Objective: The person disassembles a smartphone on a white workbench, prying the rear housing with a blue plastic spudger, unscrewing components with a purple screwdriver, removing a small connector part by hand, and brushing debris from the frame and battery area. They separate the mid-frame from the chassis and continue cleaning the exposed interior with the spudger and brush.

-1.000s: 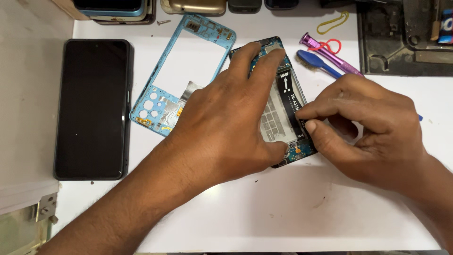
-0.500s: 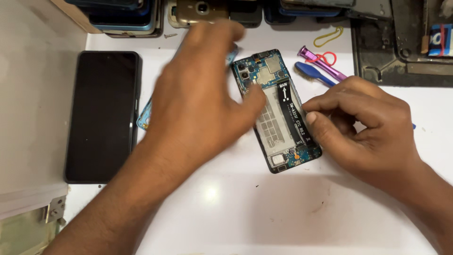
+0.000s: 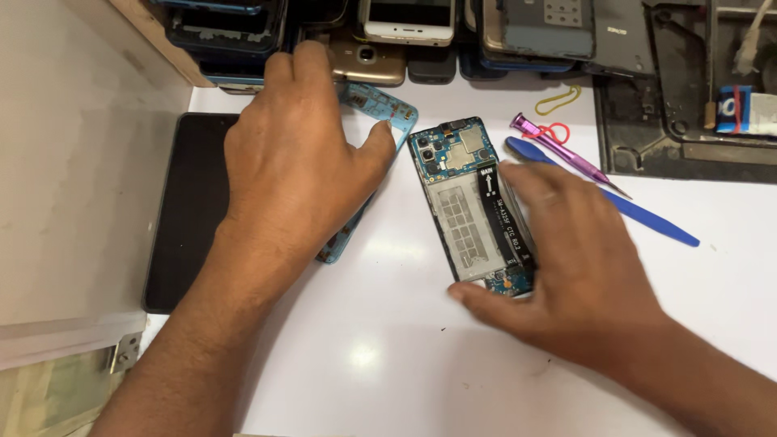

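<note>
White work table (image 3: 421,364) fills most of the frame, w/ a row of old phones & back covers (image 3: 405,20) stacked along the top edge, prob. parked there to leave the middle free. Black screen panel (image 3: 190,210) lies flat at left-centre, beside the work so it's off to one side. Opened phone (image 3: 469,206) sits just right of centre, circuit side up, long axis running top to bottom w/ a slight tilt, boards & black flex strip exposed. Light-blue mid frame (image 3: 380,129) lies upper centre, just left of the phone, mostly hidden under the left hand. Blue plastic pry tool (image 3: 639,214) & purple screwdriver (image 3: 562,158) rest at right of the phone, near, so within easy reach. Yellow loop (image 3: 558,99) & red loop (image 3: 549,131) lie at upper right by the tools. Left hand (image 3: 295,162) is spread, palm down, fingers lying over the blue frame & thumb near its edge: touching, not clearly gripping. Right hand (image 3: 566,267) is half open, cupped over the phone's lower right side, thumb against its bottom edge, bracing it rather than lifting
</note>
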The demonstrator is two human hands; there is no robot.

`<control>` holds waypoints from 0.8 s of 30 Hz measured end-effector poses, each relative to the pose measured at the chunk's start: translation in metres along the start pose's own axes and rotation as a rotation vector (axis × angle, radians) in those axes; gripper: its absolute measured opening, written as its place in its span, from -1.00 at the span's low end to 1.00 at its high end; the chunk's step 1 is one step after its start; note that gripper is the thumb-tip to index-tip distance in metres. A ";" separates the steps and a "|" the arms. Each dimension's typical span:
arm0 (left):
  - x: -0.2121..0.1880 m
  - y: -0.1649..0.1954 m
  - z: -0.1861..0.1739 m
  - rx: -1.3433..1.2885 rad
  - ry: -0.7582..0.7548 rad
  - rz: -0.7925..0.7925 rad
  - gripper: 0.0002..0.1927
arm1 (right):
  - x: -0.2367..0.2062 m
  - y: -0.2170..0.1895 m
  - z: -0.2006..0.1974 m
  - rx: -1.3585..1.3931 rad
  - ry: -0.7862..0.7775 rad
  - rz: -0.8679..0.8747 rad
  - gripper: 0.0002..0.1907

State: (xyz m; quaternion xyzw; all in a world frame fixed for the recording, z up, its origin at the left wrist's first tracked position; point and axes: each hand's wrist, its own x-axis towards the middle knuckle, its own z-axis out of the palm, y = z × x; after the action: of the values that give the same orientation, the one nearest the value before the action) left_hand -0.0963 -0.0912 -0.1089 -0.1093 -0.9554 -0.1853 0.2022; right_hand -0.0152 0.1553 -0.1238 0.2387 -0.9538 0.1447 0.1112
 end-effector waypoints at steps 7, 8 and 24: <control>-0.001 0.002 0.003 -0.018 0.026 0.035 -0.48 | 0.001 -0.005 -0.004 0.025 -0.100 0.070 0.06; -0.002 0.002 0.003 -0.033 0.049 0.064 -0.52 | 0.001 -0.004 -0.006 0.034 -0.116 0.076 0.03; -0.014 0.027 0.007 -0.451 -0.271 0.213 -0.64 | 0.008 0.014 -0.008 0.154 -0.073 -0.049 -0.33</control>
State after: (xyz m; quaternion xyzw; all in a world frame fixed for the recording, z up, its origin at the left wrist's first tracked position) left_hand -0.0778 -0.0656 -0.1120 -0.2750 -0.8915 -0.3547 0.0614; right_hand -0.0278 0.1668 -0.1174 0.2751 -0.9371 0.2061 0.0610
